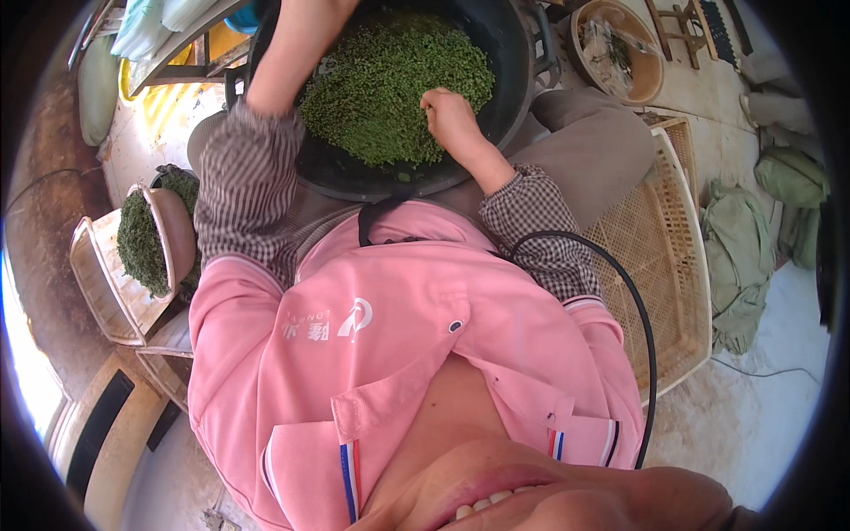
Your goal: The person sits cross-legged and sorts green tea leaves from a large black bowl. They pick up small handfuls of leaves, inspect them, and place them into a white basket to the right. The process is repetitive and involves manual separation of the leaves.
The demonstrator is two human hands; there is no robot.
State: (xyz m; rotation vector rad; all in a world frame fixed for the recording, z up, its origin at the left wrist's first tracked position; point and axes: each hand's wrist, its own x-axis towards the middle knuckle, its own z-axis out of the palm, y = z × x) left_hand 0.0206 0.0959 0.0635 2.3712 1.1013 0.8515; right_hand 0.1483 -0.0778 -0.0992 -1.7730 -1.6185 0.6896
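A large black pan or basin (508,79) with side handles sits across the person's lap. Small round green berries, like green peppercorns, form a broad heap (398,66) in it. At the heap's right side is my right hand (455,123), its fingers bent down against the berries; whether anything is between the fingertips is hidden. My left hand (325,10) reaches over the pan's left part and is cut off by the top edge, so its fingers are out of view. Checked sleeve covers are on both forearms.
At left, a tilted pale bowl (176,232) of green plant matter rests by a plastic crate (99,265). A large woven-pattern plastic basket (684,265) stands at right. Upper right is a round tub (614,53) with plastic bags. A black cable (647,332) loops past the right arm.
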